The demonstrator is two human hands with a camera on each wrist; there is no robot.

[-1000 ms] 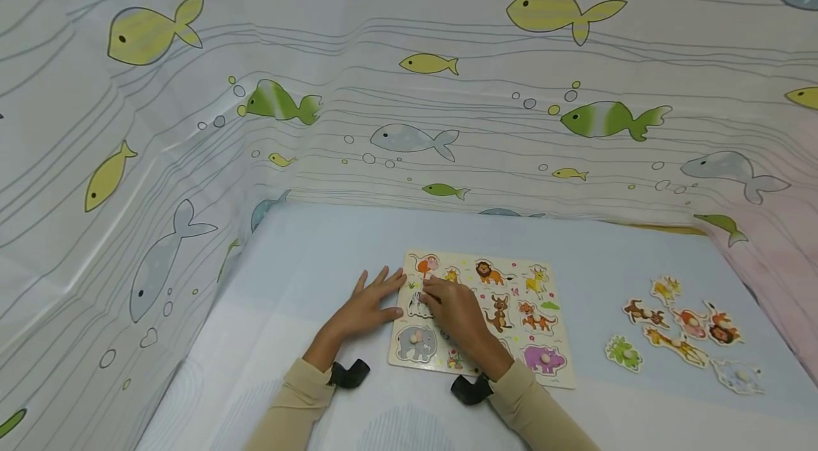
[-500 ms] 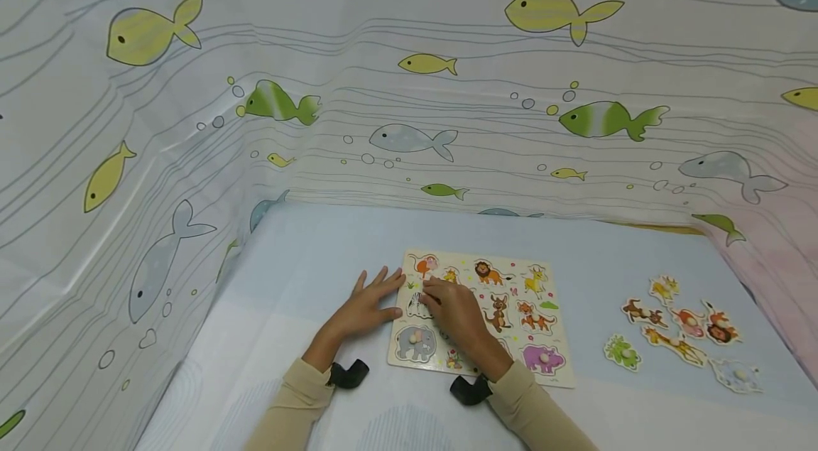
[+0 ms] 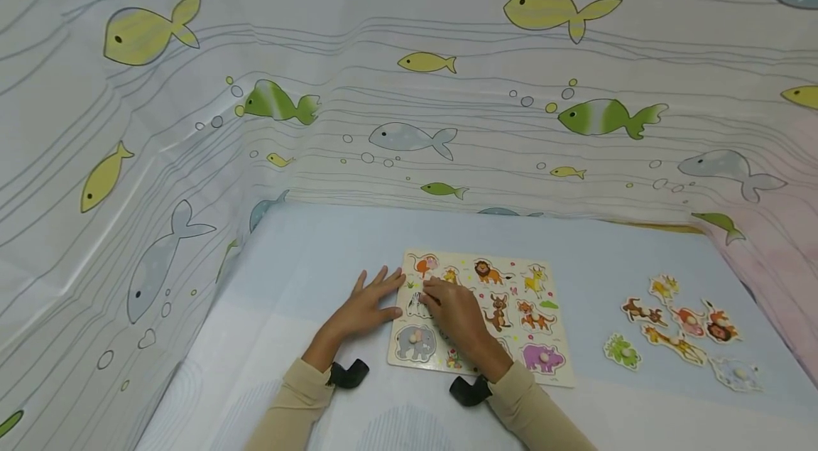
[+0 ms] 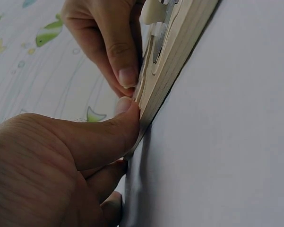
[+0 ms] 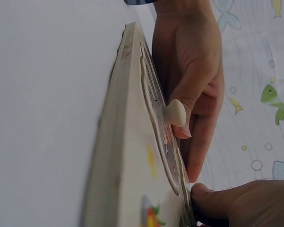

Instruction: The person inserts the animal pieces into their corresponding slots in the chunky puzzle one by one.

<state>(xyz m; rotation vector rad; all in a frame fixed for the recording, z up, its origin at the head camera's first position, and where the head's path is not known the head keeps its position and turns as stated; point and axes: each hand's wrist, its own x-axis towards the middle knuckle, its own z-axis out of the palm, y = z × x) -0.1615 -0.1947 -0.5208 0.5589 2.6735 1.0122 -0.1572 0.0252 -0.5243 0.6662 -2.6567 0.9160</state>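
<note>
A: Left end first. Left hand?
B: Left hand (image 3: pixel 366 307): fingers straight and spread, gripping nothing, fingertips and thumb against the left rim of the puzzle board (image 3: pixel 562 376). Probably a brace so the board doesn't slide under the other hand.
A: Between the hands?
B: Elephant piece (image 3: pixel 415 343), right of the left thumb and nearer the person. In its recess, knob (image 5: pixel 177 112) up. Zebra piece (image 3: pixel 417 305) is farther out, between left thumb and right fingertips.
A: Right hand?
B: Right hand (image 3: pixel 463 316) is curled, thumb and fingertips drawn together at the zebra. I read it as a knob pinch; the contact is hidden. Thin pieces give little edge to hold, which would explain fingertips only. Can't tell if the zebra is fully seated.
A: Past that?
B: Hippo piece (image 3: pixel 543 360), right of the right wrist, in its recess, knob up.
A: Off the board?
B: Well right of the right hand, loose: green piece (image 3: pixel 623 353) closest, then kangaroo (image 3: pixel 644 312), giraffe (image 3: pixel 677 348), monkey (image 3: pixel 690 323), lion (image 3: pixel 723 329), among others. Likely parked on that side for the right hand's reach, out of the forearms' way.
</note>
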